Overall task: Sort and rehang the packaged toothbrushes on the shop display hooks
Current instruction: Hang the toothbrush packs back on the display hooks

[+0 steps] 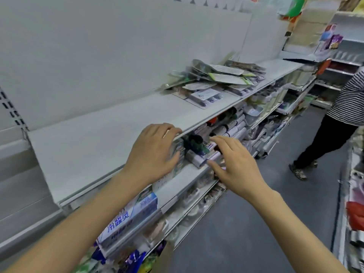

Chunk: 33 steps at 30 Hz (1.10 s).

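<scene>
Packaged toothbrushes (214,79): loose heap on the upper shelf (110,131), well beyond both hands, awaiting sorting; left hand (155,152) and right hand (234,162) open, empty, reaching toward boxed goods (199,156) beneath.

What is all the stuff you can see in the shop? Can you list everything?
Toothbrush packs: a loose pile, too jumbled to count, green, white and clear, on the top shelf, further along.
Top shelf: one, white, mostly bare.
Back panel: white, behind the shelf.
Toothpaste box: at least one, blue and white, on the shelf below.
Small boxed goods: many, mixed colours, lower shelf.
Other person: one, striped top, black trousers, in the aisle.
Left hand: open, at the shelf edge.
Right hand: open, reaching toward the lower shelf.
</scene>
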Available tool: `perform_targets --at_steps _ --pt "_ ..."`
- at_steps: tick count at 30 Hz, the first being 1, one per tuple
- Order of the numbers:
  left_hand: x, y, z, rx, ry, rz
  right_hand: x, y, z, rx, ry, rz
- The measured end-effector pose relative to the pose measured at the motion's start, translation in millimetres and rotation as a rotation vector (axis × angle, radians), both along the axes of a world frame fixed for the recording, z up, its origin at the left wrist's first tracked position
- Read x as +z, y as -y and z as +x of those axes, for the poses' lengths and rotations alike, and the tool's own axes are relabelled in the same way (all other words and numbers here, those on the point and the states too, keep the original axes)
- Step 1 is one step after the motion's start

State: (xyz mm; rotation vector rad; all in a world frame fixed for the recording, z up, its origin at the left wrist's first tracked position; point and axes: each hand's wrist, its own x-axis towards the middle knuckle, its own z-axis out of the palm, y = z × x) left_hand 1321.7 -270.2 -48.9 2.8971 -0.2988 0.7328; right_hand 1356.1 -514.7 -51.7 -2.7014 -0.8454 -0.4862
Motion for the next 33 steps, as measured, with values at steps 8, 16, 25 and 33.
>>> perform_targets --at_steps 8,16,25,33 --pt "6.8 11.1 82.0 0.113 0.004 0.024 1.5 10.5 140.3 0.099 0.008 0.066" --pt "19.3 35.6 171.4 0.352 -0.032 -0.041 11.3 8.7 293.3 0.323 0.048 0.114" --pt "47.1 36.9 303.1 0.426 -0.075 0.045 35.6 1.7 420.8 0.460 0.197 0.168" --pt "34.0 26.0 355.2 0.424 -0.111 0.131 26.7 -49.6 466.8 0.394 0.260 -0.037"
